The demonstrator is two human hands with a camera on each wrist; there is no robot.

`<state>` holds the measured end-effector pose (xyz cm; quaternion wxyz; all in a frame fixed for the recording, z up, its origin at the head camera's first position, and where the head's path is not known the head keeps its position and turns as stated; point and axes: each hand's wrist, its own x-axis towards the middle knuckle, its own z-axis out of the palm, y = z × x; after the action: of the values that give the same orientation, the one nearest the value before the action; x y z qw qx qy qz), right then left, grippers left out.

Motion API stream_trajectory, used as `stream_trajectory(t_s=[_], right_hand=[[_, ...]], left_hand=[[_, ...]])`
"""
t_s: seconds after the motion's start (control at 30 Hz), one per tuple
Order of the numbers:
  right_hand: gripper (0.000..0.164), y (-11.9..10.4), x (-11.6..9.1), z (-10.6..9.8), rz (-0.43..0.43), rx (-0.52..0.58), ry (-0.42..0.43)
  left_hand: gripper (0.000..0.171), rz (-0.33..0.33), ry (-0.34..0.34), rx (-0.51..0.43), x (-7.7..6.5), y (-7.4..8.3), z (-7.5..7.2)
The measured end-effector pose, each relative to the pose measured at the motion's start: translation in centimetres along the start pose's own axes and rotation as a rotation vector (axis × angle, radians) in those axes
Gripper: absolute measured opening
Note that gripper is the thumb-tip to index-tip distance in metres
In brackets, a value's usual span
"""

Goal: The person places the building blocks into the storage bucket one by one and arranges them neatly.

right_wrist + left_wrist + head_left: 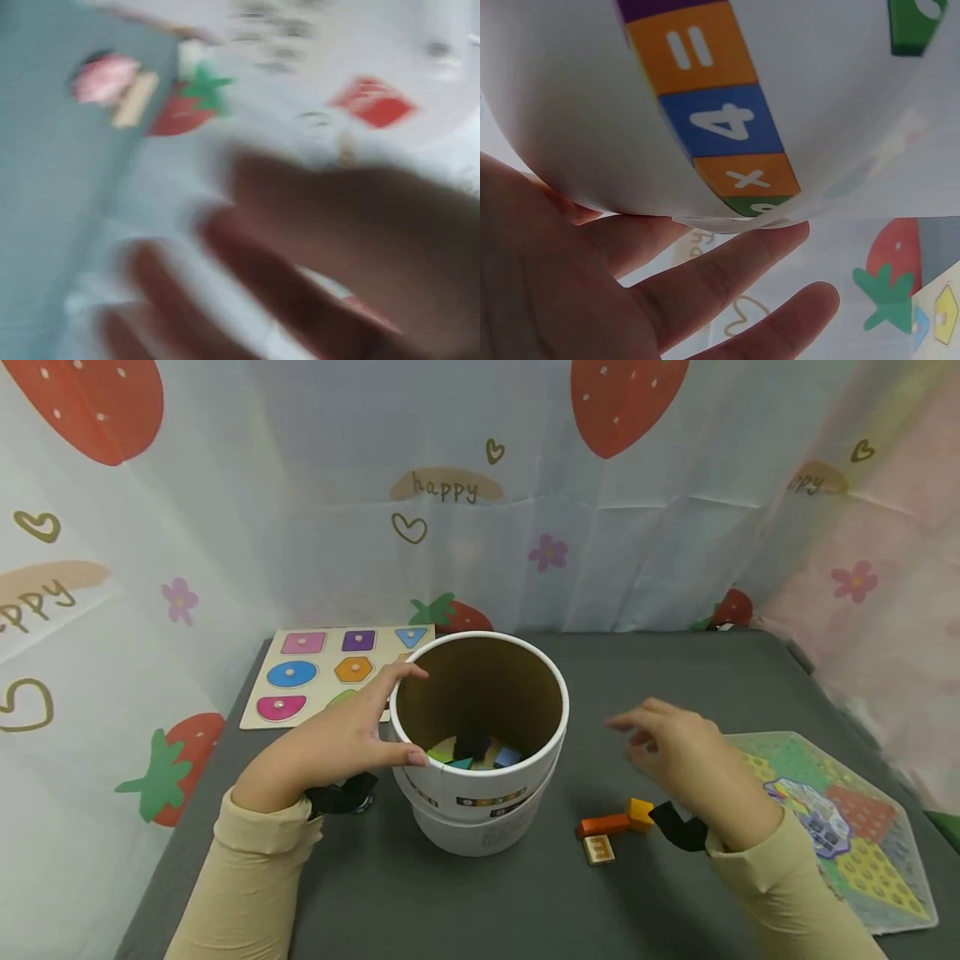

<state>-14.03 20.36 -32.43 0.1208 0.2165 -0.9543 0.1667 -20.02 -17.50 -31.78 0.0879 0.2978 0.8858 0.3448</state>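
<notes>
A white bucket [480, 827] with printed number tiles stands at the centre of the table. Inside it lie several coloured blocks [507, 757] and a dark piece. My left hand [337, 735] holds the bucket's left side, thumb and index finger at the rim; in the left wrist view the other fingers [712, 289] spread along its wall. Off to the right of the bucket, my right hand [675, 752] hovers with loosely bent fingers and nothing visible in them. Below it on the table lie an orange-red block [603, 826], a yellow-orange block [641, 815] and a wooden tile [599, 850].
A wooden shape puzzle board [258, 714] with knobbed pieces lies behind the bucket on the left. On the right, a clear bag or tray [873, 852] with a colourful printed pattern lies partly under my right forearm. A printed curtain [330, 560] hangs behind the table.
</notes>
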Motion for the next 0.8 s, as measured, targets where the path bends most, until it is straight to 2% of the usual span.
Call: stream_trajectory(t_s=[0.07, 0.13, 0.2, 0.27, 0.4, 0.5, 0.6, 0.7, 0.8], right_hand=[[0.04, 1.4, -1.5, 1.5, 0.028, -0.05, -0.159], [0.046, 2.5, -2.8, 3.2, 0.055, -0.072, -0.265], [0.051, 3.4, -3.9, 4.9, 0.08, -0.068, -0.326], [0.049, 3.9, -4.7, 6.4, 0.105, -0.037, -0.335], [0.03, 4.4, -5.2, 8.2, 0.104, -0.035, -0.262], [0.02, 4.4, -4.8, 8.0, 0.107, -0.051, -0.187], [0.02, 3.9, -3.7, 6.7, 0.081, -0.059, -0.059], [0.024, 2.6, -2.0, 4.5, 0.031, -0.074, 0.135], [0.024, 0.4, -0.1, 1.7, -0.036, -0.038, 0.307]], left_hand=[[0.088, 0.005, 0.003, -0.003, 0.0, 0.0, 0.0], [0.088, 0.012, 0.001, -0.009, 0.0, 0.0, 0.0], [0.087, 0.015, 0.002, -0.007, 0.0, 0.0, 0.0], [0.087, 0.014, 0.004, -0.004, 0.0, 0.0, 0.1], [0.088, 0.007, 0.012, -0.004, 0.0, -0.1, 0.2], [0.089, 0.007, 0.01, -0.01, 0.0, 0.0, 0.2], [0.088, 0.009, 0.003, -0.014, -0.1, 0.0, 0.2], [0.088, 0.01, 0.001, -0.017, -0.1, 0.0, 0.2], [0.088, 0.013, 0.0, -0.019, -0.1, 0.2, 0.2]])
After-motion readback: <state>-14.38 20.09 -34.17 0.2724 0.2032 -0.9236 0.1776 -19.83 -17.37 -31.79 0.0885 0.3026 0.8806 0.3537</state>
